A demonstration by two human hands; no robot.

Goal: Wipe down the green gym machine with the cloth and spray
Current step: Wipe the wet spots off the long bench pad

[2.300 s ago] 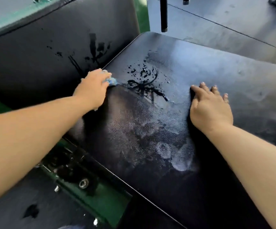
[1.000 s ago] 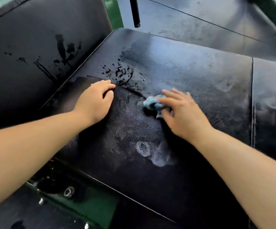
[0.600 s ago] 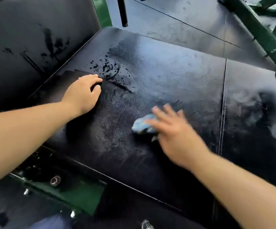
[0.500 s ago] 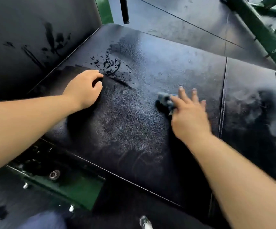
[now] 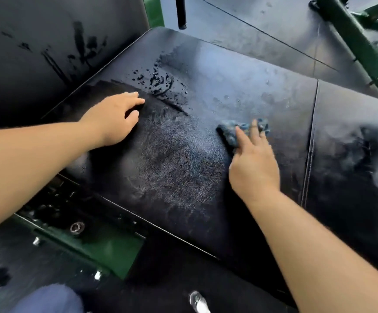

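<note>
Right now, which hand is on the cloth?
The right hand, fingers pressing the blue cloth on the seat pad; the left hand rests bare on the pad.

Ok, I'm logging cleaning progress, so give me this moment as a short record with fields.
pad: black, flat, smeared in the middle
cloth: blue, bunched, lying on the pad
right hand: straight fingers press the cloth
left hand: rests on the pad, holds nothing
droplets: on the pad, just beyond the left hand
backrest: black, with wet streaks
</note>
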